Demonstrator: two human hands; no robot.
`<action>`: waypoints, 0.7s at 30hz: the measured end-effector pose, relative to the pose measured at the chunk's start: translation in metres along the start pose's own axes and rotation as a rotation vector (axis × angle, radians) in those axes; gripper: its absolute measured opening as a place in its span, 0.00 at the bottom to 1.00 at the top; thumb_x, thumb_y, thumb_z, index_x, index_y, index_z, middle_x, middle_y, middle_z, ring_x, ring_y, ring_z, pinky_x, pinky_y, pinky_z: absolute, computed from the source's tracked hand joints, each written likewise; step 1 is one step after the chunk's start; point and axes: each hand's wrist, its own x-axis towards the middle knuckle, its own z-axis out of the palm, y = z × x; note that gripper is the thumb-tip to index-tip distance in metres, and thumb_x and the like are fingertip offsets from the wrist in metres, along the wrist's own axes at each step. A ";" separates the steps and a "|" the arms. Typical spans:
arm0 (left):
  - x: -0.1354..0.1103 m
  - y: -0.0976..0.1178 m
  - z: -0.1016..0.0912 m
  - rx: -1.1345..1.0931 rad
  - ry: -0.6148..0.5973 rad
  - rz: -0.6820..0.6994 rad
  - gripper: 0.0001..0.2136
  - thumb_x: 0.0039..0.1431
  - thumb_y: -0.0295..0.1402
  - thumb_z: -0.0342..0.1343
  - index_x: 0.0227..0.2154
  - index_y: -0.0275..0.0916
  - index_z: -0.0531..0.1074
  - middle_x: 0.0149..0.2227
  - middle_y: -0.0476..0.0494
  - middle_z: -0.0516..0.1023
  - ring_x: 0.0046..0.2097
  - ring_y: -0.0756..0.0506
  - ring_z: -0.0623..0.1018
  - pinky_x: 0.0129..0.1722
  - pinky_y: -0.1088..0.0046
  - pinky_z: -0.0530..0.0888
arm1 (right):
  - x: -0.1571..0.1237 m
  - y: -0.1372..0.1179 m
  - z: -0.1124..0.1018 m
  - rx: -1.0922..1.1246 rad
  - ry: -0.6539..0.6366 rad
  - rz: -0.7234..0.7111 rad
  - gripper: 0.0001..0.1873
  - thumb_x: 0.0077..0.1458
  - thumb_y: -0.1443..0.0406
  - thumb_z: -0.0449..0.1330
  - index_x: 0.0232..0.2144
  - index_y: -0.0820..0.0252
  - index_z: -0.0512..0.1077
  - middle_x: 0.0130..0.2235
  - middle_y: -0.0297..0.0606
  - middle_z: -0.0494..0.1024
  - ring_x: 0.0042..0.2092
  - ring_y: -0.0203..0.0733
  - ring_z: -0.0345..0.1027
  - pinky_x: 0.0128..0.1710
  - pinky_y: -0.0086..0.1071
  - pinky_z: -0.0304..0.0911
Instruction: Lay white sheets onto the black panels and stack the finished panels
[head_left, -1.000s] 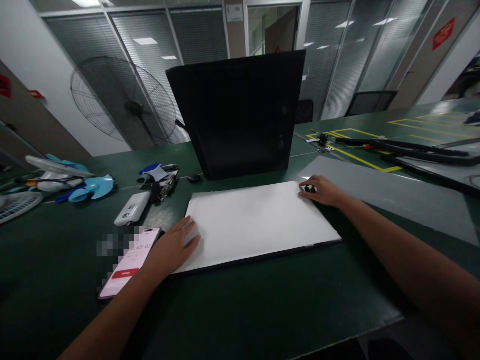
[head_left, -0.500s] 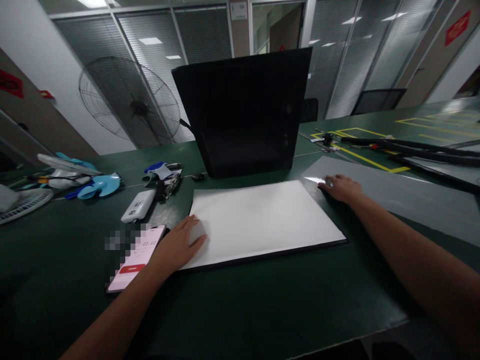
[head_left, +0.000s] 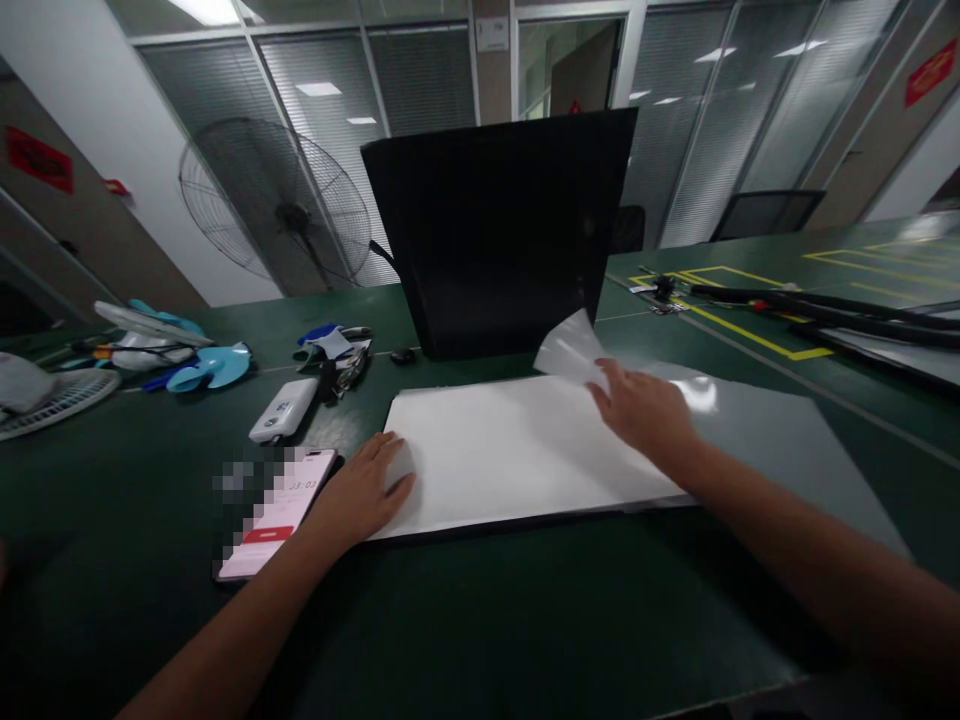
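A white sheet [head_left: 480,450] with a dark edge beneath it lies on the green table in front of me. My left hand [head_left: 367,487] rests on its left edge, fingers stretched out and thumb apart. My right hand [head_left: 645,405] is over the white sheet's right part, its fingers closed on a clear plastic sheet [head_left: 765,440]. The plastic's left end [head_left: 566,345] curls up beyond the fingertips, and the rest trails right across the table, partly behind my forearm.
Behind the white sheet stands a large black panel [head_left: 502,230]. To the left are a phone [head_left: 281,510], a white power bank [head_left: 285,410], keys [head_left: 351,370] and blue fan blades [head_left: 214,368]. Black cables [head_left: 825,305] lie at the right, near yellow tape [head_left: 750,335].
My right hand has moved left, drawing the plastic sheet from the table over the right part of the white sheet. My left hand has stayed on the left edge.
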 end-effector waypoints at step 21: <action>-0.001 0.001 -0.004 -0.043 -0.031 -0.016 0.30 0.67 0.42 0.47 0.69 0.35 0.57 0.69 0.34 0.61 0.67 0.35 0.66 0.67 0.56 0.63 | 0.013 0.025 0.042 0.082 -0.064 0.084 0.45 0.62 0.39 0.43 0.57 0.72 0.71 0.58 0.70 0.69 0.63 0.77 0.57 0.56 0.72 0.55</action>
